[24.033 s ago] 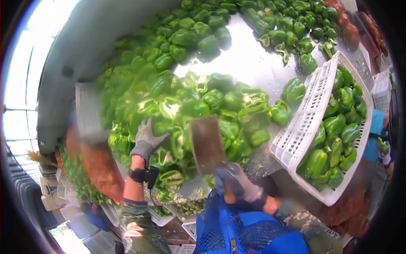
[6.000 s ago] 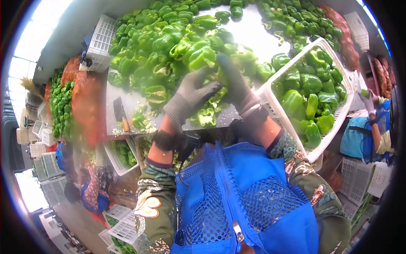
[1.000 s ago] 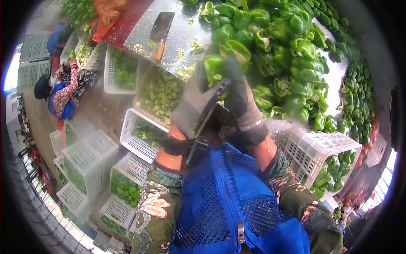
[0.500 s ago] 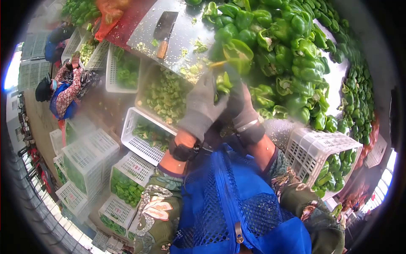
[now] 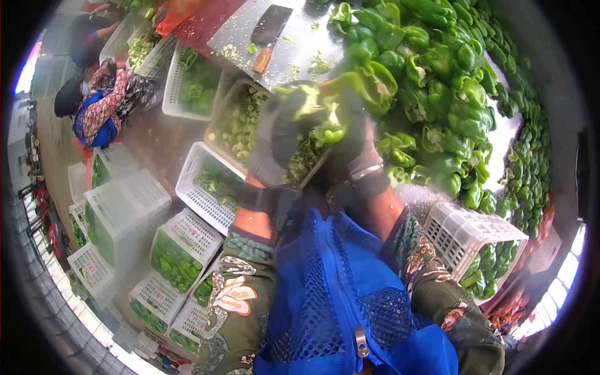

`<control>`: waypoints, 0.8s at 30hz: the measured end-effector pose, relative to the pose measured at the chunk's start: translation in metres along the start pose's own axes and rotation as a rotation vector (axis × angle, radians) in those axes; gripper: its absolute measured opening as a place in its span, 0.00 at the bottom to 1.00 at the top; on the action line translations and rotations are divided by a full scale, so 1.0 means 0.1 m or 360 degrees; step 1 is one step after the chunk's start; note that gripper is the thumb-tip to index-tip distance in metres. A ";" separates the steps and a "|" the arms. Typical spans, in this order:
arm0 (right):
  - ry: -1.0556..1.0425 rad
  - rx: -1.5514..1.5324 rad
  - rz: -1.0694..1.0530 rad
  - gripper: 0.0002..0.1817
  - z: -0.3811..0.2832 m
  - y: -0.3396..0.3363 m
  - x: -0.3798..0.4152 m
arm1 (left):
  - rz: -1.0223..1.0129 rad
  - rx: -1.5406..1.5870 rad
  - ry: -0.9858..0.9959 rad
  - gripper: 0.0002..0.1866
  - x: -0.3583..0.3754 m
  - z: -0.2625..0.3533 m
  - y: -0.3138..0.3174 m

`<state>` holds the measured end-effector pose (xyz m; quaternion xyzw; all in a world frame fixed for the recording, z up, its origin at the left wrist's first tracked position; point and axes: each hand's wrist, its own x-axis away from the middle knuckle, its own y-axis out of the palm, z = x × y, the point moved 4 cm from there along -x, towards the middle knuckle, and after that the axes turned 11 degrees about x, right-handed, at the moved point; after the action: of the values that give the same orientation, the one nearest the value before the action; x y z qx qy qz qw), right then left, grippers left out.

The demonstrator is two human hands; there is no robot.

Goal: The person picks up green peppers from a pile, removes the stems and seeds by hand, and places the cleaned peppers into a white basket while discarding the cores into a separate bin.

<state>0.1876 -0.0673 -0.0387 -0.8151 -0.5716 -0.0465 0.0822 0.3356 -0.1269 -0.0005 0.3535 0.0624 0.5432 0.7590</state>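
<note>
Since the frame half a second back, both hands have lifted the cut pepper higher and further left, off the bench edge and over the tray of scraps; the view has tipped with them.

Bench (image 5: 300,37): steel, wet, strewn with seed bits. Heap of green peppers (image 5: 450,81) covers its right side, whole and halved mixed.

White crates (image 5: 125,206) stacked on the floor at left, several holding peppers; small label cards on some, writing too small to read. One more white crate (image 5: 462,234) at lower right, part full of peppers.

Tray of scraps (image 5: 240,125) below the bench edge, full of cores and trimmings.

Another person (image 5: 100,106), patterned sleeves and blue apron, bent over crates at upper left (well apart from the work here).

Left hand (image 5: 278,140): grey glove, black wrist strap, forearm raised nearly upright, palm turned inward. Fingers (image 5: 284,119) curled closed around the left side of the cut pepper (image 5: 319,115). Motion blur softens the outline.

Right hand (image 5: 356,144): dark glove, band at the wrist, forearm angled up and left. Fingers closed on the pepper's right side, touching the left glove (exact finger placement blurred).

Cleaver (image 5: 269,34) lies flat on the bench, wooden handle toward the person, untouched, well apart from both hands.
</note>
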 end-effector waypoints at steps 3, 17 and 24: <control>-0.0161 0.0423 -0.0091 0.16 -0.18 -0.12 -0.08 | 0.0618 -0.0557 0.0050 0.20 0.13 0.23 -0.48; 0.0423 -0.1008 -0.0641 0.22 -0.39 0.41 -0.41 | 0.0356 -0.1613 0.0806 0.25 0.15 0.18 0.04; 0.0439 -0.0619 -0.0567 0.22 -0.51 0.38 -0.13 | 0.0536 -0.1587 0.1076 0.23 0.54 0.29 0.06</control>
<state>0.2203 -0.1012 0.0057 -0.6883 -0.6696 -0.2791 -0.0082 0.3668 -0.0924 0.0406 -0.2297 -0.0184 0.7011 0.6749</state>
